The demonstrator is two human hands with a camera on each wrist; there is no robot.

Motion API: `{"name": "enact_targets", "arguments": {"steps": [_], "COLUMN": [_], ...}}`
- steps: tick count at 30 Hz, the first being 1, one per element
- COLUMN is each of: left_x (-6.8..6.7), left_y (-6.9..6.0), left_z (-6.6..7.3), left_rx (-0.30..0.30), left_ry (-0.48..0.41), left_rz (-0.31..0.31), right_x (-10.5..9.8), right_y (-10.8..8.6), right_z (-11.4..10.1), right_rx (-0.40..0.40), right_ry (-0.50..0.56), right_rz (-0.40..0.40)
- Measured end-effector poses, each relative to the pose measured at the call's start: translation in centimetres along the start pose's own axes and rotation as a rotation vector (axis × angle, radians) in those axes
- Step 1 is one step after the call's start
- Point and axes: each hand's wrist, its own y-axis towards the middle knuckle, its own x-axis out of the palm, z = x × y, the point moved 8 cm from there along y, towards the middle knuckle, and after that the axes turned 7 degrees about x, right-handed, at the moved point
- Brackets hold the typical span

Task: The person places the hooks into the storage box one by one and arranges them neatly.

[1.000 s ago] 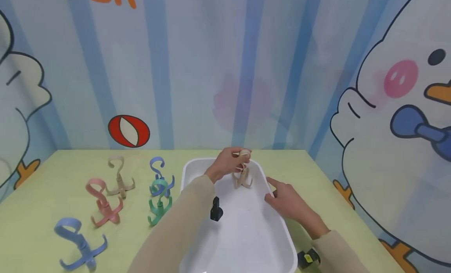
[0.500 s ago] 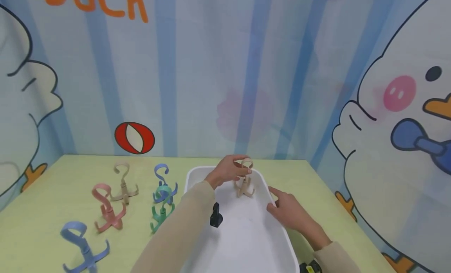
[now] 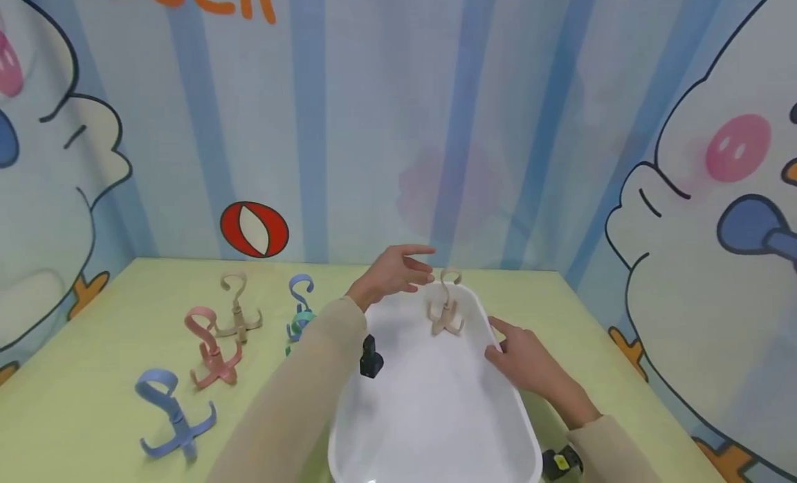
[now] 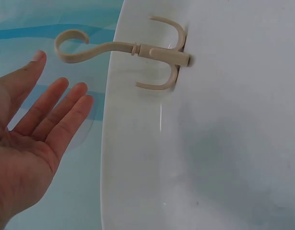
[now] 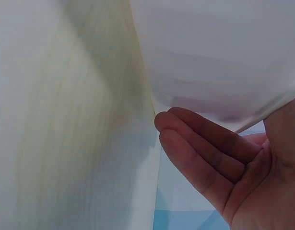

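A beige claw hanger [image 3: 445,317], with a curled top hook and prongs below, stands upright at the far end inside the white tray [image 3: 436,407]. In the left wrist view, the hanger [image 4: 157,51] sits against the tray wall with its curl past the rim. My left hand [image 3: 394,274] is just left of that curl, apart from it, fingers extended and holding nothing. On the tray's right side my right hand [image 3: 529,362] grips the rim, thumb over the top. Its fingers [image 5: 200,158] lie along the outside of the wall.
Left of the tray, more claw hangers stand on the pale yellow table [image 3: 87,372]: a beige one [image 3: 238,320], a pink one [image 3: 214,362] and a blue one [image 3: 177,424]. A second blue one [image 3: 303,304] and a green one [image 3: 301,322] are partly hidden by my left sleeve.
My left hand has let go of the beige claw hanger and moved off to the left. The hanger stays upright in the tray. My right hand keeps its hold on the rim.
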Motion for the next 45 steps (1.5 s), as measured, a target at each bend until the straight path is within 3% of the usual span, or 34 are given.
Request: {"name": "enact_targets", "arguments": {"steps": [7,14,24,35,45], "left_x": [-1.5,-2.1,-2.3,-2.3,-3.5], "left_y": [-1.1,-3.0,-5.8,-10.1,-13.8], "left_z": [2.0,2.9,4.6,7.9,8.3], "left_rx": [0.035,0.057,0.145,0.204,0.199], "left_ry": [0.000,0.004,-0.073,-0.030,0.006], "left_rz": [0.018,0.024,0.015,0.033,0.045], "right_x": [-0.8,-0.7,-0.7,-0.9,-1.3], "right_y": [0.4,0.5,0.4,-0.1,-0.6], "right_z": [-0.3,-0.6,-0.4,-0.1,-0.1], "right_rx": [-0.022,-0.021,-0.011,-0.008,-0.016], "right_ry": [-0.020,-0.030,-0.020,-0.017,-0.032], "right_rz": [-0.010,-0.022,-0.039,-0.057,-0.054]}}
